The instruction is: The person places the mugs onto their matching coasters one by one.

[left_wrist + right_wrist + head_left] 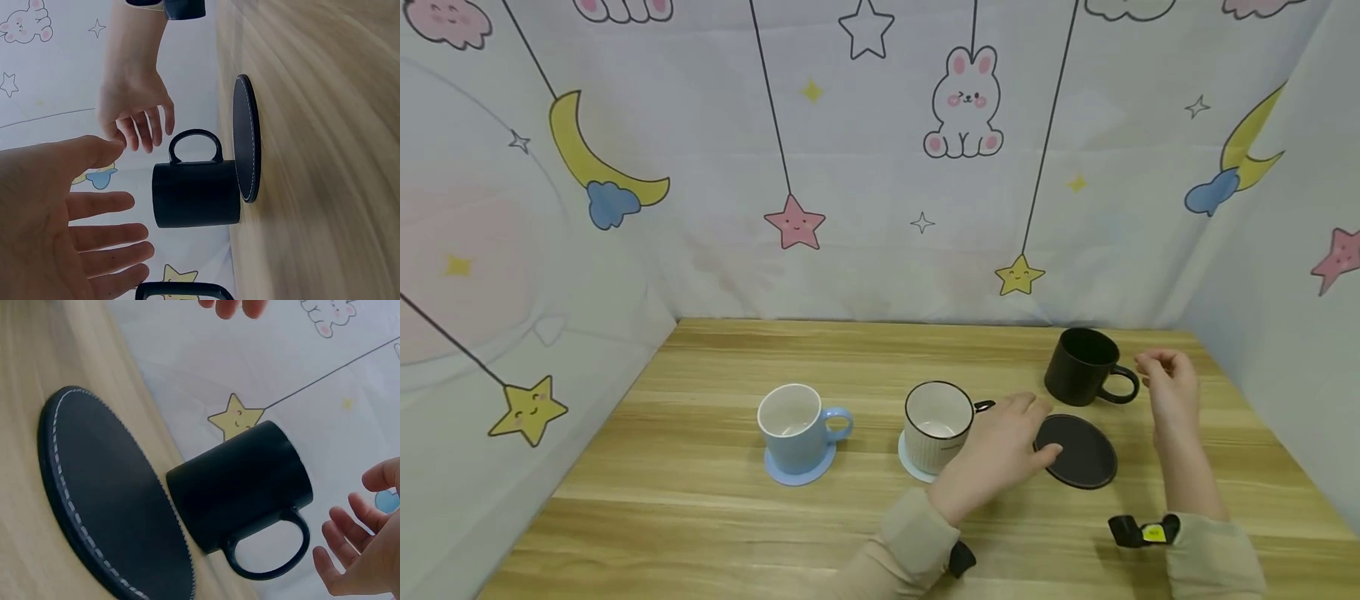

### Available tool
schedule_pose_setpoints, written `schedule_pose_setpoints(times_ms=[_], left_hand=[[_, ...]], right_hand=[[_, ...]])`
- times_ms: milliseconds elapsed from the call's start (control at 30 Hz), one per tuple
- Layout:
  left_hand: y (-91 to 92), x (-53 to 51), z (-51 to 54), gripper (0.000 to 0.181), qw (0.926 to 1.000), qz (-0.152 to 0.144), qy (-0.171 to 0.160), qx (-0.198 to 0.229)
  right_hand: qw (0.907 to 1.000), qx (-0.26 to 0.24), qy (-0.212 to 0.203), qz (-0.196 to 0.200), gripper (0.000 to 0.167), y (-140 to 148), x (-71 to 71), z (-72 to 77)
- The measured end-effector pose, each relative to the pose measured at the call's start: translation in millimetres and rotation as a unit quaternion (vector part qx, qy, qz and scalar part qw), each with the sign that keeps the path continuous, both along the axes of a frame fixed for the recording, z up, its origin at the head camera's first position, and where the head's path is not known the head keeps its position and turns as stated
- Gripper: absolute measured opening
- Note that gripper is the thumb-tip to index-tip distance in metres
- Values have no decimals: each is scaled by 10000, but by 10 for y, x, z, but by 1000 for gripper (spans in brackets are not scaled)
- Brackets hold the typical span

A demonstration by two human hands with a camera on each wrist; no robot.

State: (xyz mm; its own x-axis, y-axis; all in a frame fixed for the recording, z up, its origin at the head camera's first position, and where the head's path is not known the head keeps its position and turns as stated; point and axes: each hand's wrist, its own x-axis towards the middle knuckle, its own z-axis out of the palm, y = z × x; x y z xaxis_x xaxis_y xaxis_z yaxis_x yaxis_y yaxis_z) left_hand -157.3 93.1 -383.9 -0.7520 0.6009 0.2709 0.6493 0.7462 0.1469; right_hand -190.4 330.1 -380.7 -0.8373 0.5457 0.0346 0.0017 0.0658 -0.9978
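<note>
A black mug (1081, 367) stands at the back right of the table, its handle pointing right. In front of it lies a dark round coaster (1077, 452) with a stitched edge. My right hand (1172, 392) hovers just right of the mug's handle, fingers loosely bent and holding nothing. In the right wrist view, a gap shows between those fingers (356, 531) and the handle. My left hand (1003, 450) hangs between the white mug (936, 421) and the dark coaster. Its fingers (112, 234) are extended and apart, touching nothing in the left wrist view.
The black-rimmed white mug rests on a pale blue coaster (910, 460) at the middle. To its left, a light blue mug (793, 437) sits on a blue coaster (801, 477). Behind the wooden table (700, 533) hangs a patterned cloth (880, 275).
</note>
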Motion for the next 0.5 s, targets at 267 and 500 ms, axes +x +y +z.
schedule_pose_setpoints(times_ms=[267,500], left_hand=[[63,-4,-13,51,9988,-104,-460,113],[90,-23,-80,56,9958,50,-906,-75]], right_hand=[[9992,-351,60,-181,9,91,-68,-135],[9995,-49,-235,205,10,160,-106,-251]])
